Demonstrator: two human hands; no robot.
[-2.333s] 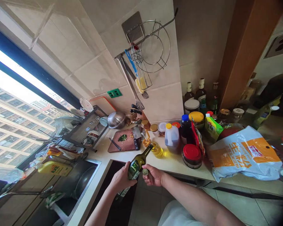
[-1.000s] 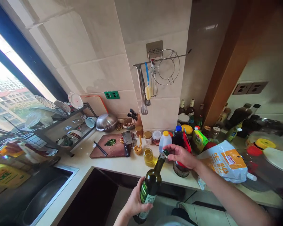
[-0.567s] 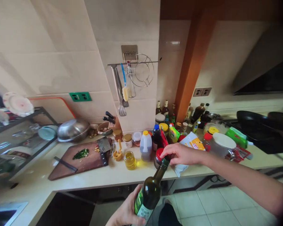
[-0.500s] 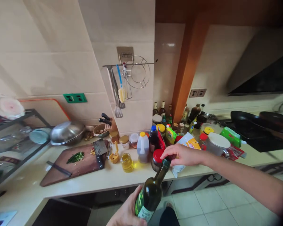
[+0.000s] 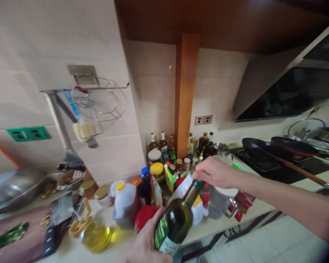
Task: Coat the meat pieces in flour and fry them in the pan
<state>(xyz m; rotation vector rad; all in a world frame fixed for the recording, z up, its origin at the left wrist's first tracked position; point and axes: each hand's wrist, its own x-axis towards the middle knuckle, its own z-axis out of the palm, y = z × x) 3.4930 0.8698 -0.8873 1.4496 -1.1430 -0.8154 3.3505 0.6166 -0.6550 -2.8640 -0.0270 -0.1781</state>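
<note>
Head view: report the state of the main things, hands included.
Green bottle: tilted; capped or not, hidden.
Left hand: closed around the bottle's body.
Right hand: curled over the bottle's mouth.
Glass jar: upright, holding yellow liquid.
Jug: upright, yellow cap on.
Red-lidded jar: lid on.
Yellow-lidded jar: lid on.
Blue-capped bottle: cap on.
Cleaver: lying on the cutting board.
Greens: chopped, on the board.

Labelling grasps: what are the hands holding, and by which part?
The left hand holds the bottle around its labelled body. The right hand is at the top of the bottle's neck; whether it grips there can't be told.
</note>
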